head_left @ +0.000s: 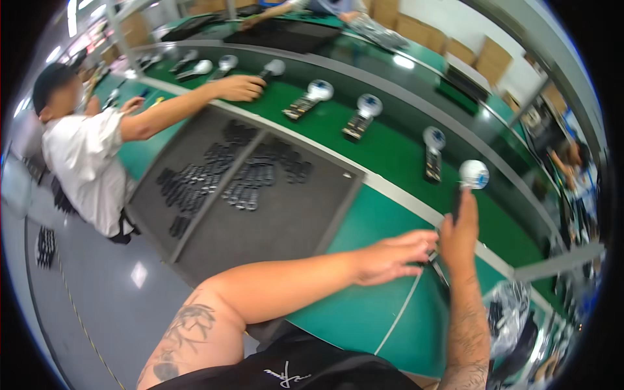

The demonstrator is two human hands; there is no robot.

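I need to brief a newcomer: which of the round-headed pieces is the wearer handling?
Follow the green conveyor belt with its row of white round-headed pieces towards the near right end. The last one, the white-headed piece, stands upright in the right hand; its neighbours lie flat on the belt.

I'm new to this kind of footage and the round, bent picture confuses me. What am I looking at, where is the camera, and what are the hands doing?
The camera sits on a person's head and looks down, so straight edges bend. The two forearms from the bottom edge are that person's own. The right hand holds up a dark handle with a white round head; the left hand lies flat on the green work surface beside it. More such pieces lie in a row on the green belt. A grey tray holds small dark parts. The co-worker's hand on the left reaches onto the belt.
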